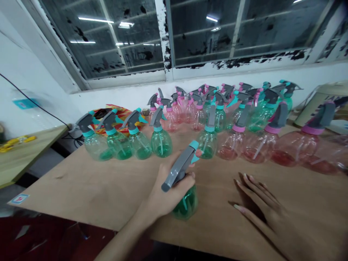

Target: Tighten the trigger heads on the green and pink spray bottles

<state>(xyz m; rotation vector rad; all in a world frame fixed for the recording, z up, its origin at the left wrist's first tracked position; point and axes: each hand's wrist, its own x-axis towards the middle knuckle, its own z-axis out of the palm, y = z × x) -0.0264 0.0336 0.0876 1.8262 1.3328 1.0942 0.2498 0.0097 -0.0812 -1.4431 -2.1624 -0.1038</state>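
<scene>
My left hand (170, 192) is wrapped round the neck of a green spray bottle (187, 204) near the table's front edge. This bottle has a grey trigger head with a turquoise nozzle and collar. On the right, my right hand (268, 214) rests over the wooden table (81, 188), fingers stretched out and holding nothing. Ahead of my left hand stands another green spray bottle (208, 145). Beyond my right fingertips is a row of pink spray bottles (255, 146), each with a grey head and pink collar.
Several green spray bottles (140, 145) line up at the left. More pink and green spray bottles (197, 114) crowd the back by the wall. A colourful bag (119, 116) lies behind the left row. A beige bag (317, 101) stands at the far right.
</scene>
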